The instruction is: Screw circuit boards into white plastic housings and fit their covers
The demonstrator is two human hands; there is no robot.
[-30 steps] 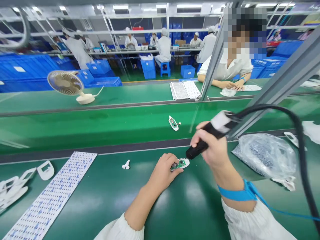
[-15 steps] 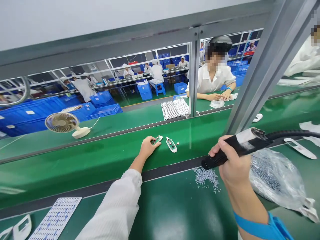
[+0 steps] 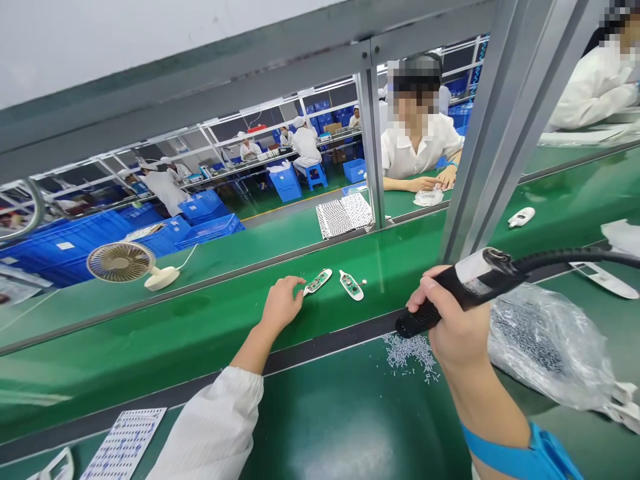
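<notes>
My left hand (image 3: pixel 283 301) is over the green belt with its fingers parted and holding nothing. Just beyond its fingertips lies a white housing half with a green circuit board (image 3: pixel 318 282). A second white housing half with a board (image 3: pixel 351 285) rests to the right of it, beside a tiny white piece. My right hand (image 3: pixel 457 327) is wrapped around a black electric screwdriver (image 3: pixel 440 303) with a cable at its back end. The tool's front end hangs over a heap of small screws (image 3: pixel 411 355) on the bench; its tip is hidden from view.
A clear plastic bag of screws (image 3: pixel 537 340) lies right of my forearm. Metal posts (image 3: pixel 475 160) rise beyond the belt. A small fan (image 3: pixel 135 263) stands far left, and a perforated sheet (image 3: pixel 125 443) lies near left. A co-worker (image 3: pixel 420 147) sits opposite.
My left hand has let go of the left housing half and drawn back to the left. A white casing further right on the belt now shows more fully. My right hand still holds the screwdriver.
</notes>
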